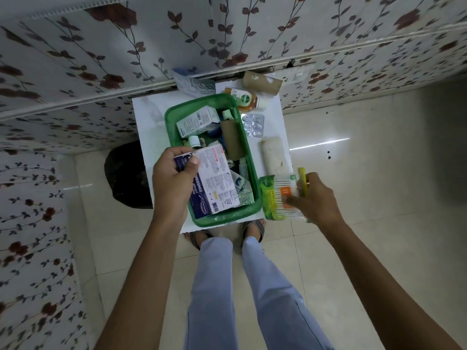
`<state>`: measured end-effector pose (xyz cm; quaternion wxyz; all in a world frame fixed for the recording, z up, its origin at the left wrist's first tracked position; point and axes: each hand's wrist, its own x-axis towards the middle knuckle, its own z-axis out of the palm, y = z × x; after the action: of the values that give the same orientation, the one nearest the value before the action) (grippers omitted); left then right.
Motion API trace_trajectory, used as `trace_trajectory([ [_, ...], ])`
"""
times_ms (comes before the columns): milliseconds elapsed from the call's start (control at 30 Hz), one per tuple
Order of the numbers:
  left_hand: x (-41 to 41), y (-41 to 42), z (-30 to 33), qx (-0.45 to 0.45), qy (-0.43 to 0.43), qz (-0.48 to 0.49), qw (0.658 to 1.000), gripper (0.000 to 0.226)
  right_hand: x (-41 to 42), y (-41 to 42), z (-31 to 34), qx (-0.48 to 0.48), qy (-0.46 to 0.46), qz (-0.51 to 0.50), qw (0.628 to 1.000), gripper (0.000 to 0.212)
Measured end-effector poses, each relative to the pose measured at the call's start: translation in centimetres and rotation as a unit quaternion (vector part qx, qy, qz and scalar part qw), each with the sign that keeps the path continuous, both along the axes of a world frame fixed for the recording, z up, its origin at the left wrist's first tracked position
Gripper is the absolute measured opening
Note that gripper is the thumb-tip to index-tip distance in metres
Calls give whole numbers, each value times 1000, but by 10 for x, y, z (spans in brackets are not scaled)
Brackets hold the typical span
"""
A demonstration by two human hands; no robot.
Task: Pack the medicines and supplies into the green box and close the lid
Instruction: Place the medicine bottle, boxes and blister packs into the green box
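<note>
Head view: my left hand point(174, 178) grips the dressings box point(214, 180), tilted over the crowded green box point(227, 215); my right hand point(316, 195) pinches the cotton-swab pack point(280, 195) beside it; I judge careless stacking blocks the lid, which I cannot see.

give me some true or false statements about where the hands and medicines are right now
1. The left hand holds a dressings box over the green box. True.
2. The right hand is empty. False: its grip is on a pack of cotton buds.
3. The Dettol bottle lies inside the green box. False: it lies on the white table beyond it.
4. A blister strip lies on the table outside the box. True.
5. The box's lid is shut. False: the box is open.
</note>
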<state>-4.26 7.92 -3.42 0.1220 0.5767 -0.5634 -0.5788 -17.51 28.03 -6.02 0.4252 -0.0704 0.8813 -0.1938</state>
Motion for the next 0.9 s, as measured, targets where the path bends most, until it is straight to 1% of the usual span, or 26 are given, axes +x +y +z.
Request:
trace_trajectory([
  [100, -14, 2, -8, -50, -35, -63, 996, 15, -12, -4, 28, -29, 60, -25, 997, 37],
  [200, -30, 7, -20, -89, -91, -153, 980, 19, -21, -11, 51, -66, 125, -23, 990, 38],
  [300, -34, 8, -32, -117, -144, -242, 952, 26, -26, -23, 66, -109, 143, -18, 983, 41],
  [367, -33, 6, -34, -154, -168, -270, 936, 28, -26, -33, 71, -143, 143, -12, 979, 46],
  [433, -31, 3, -33, -211, -186, -305, 910, 31, -24, -44, 74, -173, 143, 4, 974, 49],
  [533, -24, 1, -37, -290, -231, -398, 839, 31, -21, -61, 76, -201, 139, 46, 969, 49],
  [567, -22, 2, -39, -307, -238, -418, 821, 28, -19, -67, 76, -202, 140, 60, 968, 48],
  [600, -21, 3, -41, -322, -237, -428, 811, 25, -19, -73, 76, -202, 143, 72, 966, 48],
  [667, -22, 4, -39, -320, -235, -439, 806, 24, -18, -82, 75, -206, 146, 92, 963, 48],
  [767, -24, -1, -35, -281, -233, -446, 817, 25, -15, -91, 73, -193, 143, 141, 960, 52],
  [833, -24, -7, -31, -258, -222, -446, 828, 21, -14, -96, 72, -189, 151, 202, 949, 55],
  [867, -22, -11, -27, -238, -218, -440, 838, 18, -14, -100, 72, -188, 150, 233, 942, 56],
  [900, -18, -15, -23, -218, -205, -426, 854, 21, -15, -105, 72, -188, 145, 256, 937, 57],
])
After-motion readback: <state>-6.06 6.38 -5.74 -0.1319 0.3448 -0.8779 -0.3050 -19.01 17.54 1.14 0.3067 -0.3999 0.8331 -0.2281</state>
